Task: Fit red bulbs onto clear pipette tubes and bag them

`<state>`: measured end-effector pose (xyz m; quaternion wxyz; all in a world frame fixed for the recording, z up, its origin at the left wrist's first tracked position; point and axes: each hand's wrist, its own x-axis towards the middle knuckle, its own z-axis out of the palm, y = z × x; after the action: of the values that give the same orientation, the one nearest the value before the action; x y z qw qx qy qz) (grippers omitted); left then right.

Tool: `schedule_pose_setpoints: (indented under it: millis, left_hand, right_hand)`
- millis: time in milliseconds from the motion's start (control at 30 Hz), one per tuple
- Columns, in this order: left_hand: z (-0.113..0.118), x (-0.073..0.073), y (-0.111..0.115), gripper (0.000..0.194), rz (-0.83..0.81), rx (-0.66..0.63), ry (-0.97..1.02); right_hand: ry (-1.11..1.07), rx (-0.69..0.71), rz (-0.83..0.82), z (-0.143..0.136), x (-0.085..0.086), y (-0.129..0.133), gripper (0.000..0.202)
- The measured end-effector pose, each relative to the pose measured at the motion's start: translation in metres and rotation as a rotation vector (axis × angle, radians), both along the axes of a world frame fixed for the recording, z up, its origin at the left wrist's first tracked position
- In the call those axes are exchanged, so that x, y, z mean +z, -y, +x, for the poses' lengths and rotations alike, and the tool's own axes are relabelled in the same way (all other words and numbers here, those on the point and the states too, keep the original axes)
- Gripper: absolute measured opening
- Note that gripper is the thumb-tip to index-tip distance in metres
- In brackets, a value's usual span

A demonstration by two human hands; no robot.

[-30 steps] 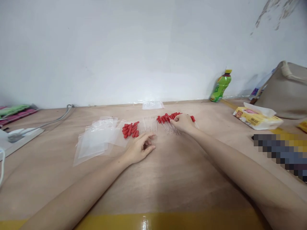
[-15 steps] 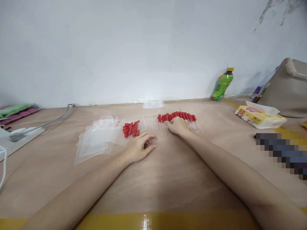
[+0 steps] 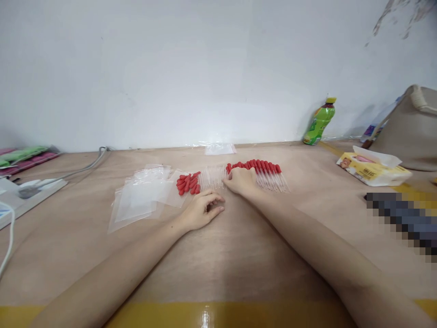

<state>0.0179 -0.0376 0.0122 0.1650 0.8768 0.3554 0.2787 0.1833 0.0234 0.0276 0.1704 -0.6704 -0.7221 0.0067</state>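
Left hand: lower centre-left of the frame, left hand [image 3: 201,212] rests on table [image 3: 211,264], fingers loosely curled, thumb apart from them, nothing seen in grip.
Right hand: right hand [image 3: 242,181] just right of centre, bent over left end of the capped row; fingertips down by the tubes, can't tell if they're clamped on one.
Capped tubes: thin clear red-capped tubes [image 3: 271,179], side by side, centre-right of the frame, caps toward the wall [image 3: 153,82]; some hidden by right hand.
Bare tubes: clear tubes [image 3: 211,176] at frame centre, between loose caps and capped row.
Loose caps: heap of red caps [image 3: 187,183], left of centre, just beyond left hand.
Plastic bags: overlapping clear bags [image 3: 138,196], centre-left; another small bag [image 3: 220,149] lies by wall, centre.
Right side: green bottle [image 3: 320,122] upright near wall, yellow tissue pack [image 3: 373,169] nearer, grey-beige handbag [image 3: 406,132] at right edge.
Left side: white power strip [image 3: 44,195] with grey cable [image 3: 82,168]; green and pink packs [image 3: 25,157] above it.
Bottom edge: yellow tape [image 3: 153,314] across table.
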Motion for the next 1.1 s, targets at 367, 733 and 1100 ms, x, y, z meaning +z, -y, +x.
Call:
schedule_pose_setpoints:
  millis: [367,733,1100]
  left_hand:
    - [0.001,0.0,0.001,0.013,0.005,-0.016,-0.016]
    - [-0.029,0.004,-0.026,0.023,0.41,0.858,-0.087]
    - [-0.047,0.006,-0.034,0.027,0.31,0.929,-0.226]
  right_hand:
    - [-0.041,-0.09,-0.188,-0.02,0.005,-0.013,0.017]
    - [-0.212,0.158,0.104,0.043,-0.007,0.03,0.022]
    - [-0.346,0.372,0.355,0.07,-0.035,0.052,0.013]
